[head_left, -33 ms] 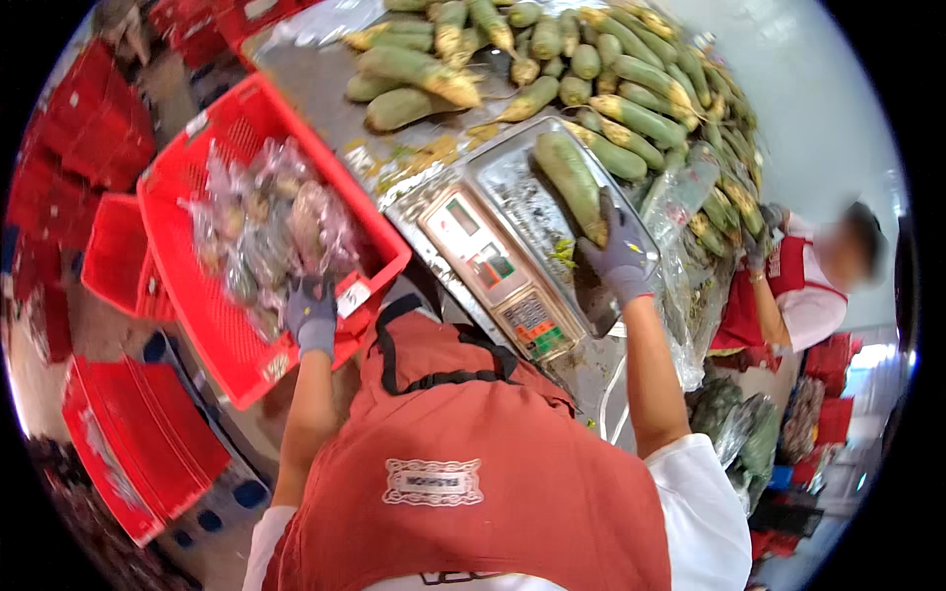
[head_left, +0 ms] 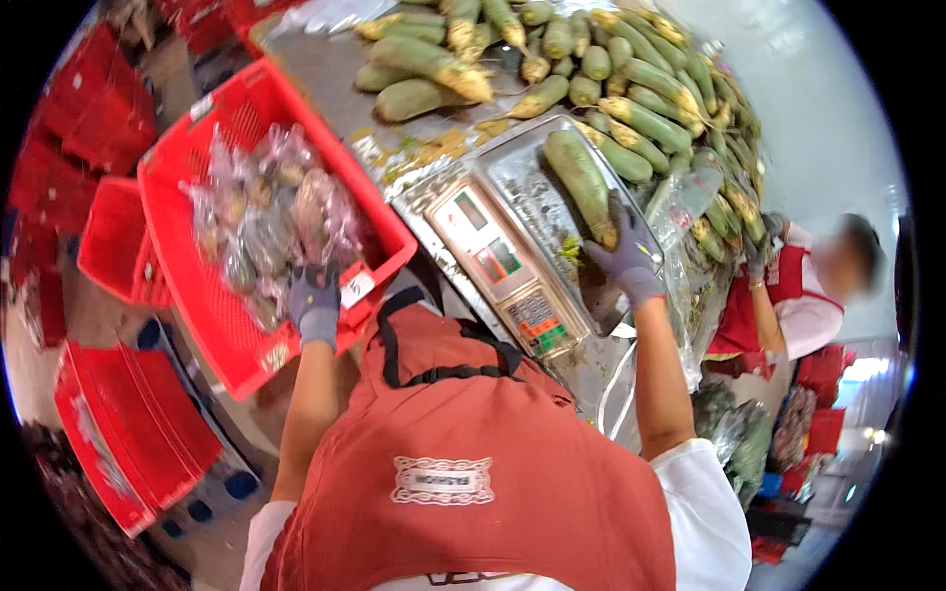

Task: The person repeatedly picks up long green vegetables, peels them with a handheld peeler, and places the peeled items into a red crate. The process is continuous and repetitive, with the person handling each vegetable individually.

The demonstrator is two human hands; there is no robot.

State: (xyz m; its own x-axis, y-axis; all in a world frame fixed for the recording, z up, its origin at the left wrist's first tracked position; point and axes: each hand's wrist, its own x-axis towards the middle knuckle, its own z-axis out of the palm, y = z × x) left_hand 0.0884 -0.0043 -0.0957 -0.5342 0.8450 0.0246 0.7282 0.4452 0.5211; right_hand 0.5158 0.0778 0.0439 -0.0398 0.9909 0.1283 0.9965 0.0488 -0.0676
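Right hand (head_left: 628, 258), grey glove, fingers wrapped over the near end of 1 long green radish (head_left: 581, 182), grasping it. Radish lies lengthwise on the steel tray of a weighing scale (head_left: 512, 187), tip pointing away from the person, near end at the tray's front right. Scale's front panel with display and keypad (head_left: 503, 276) sits between the 2 arms, just above the red apron (head_left: 463, 463). Left hand (head_left: 315, 303), also grey-gloved, fingers curled down at the near rim of a red plastic crate (head_left: 197, 246); cannot tell if it grips the rim or a bag, palm hidden. Crate holds a heap of clear bagged produce (head_left: 271, 217), just beyond the left hand's fingertips. Behind the scale, a big pile of loose green radishes (head_left: 631, 89) on the grey table (head_left: 325, 69), running from top centre down the right side. Clear plastic bags (head_left: 680, 197) just right of the scale tray, near the right wrist. More red crates (head_left: 108, 236) stacked on the floor at left and lower left. At far right another person (head_left: 788, 295) in a red apron, gloved hands at the radish pile.
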